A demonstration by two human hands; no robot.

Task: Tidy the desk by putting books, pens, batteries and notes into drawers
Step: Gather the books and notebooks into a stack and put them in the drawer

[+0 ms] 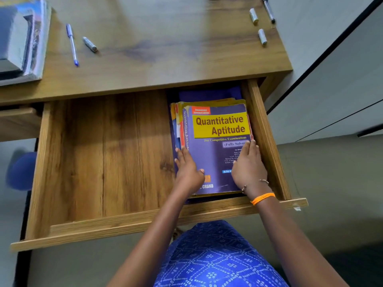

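Note:
A purple and yellow book titled Quantitative Aptitude (215, 150) lies on top of other books in the right end of the open wooden drawer (107, 224). My left hand (187, 170) grips the book's spine side. My right hand (247, 165) grips its right edge against the drawer wall. On the desk top (165, 48) lie a blue pen (72, 44), a grey marker (90, 44), two batteries (253, 16) (262, 36) and a black pen (269, 9).
A stack of books (21, 38) sits at the desk's left end. The left part of the drawer holds nothing. A white cabinet (335, 79) stands to the right of the desk. A blue object (21, 170) shows on the floor at the left.

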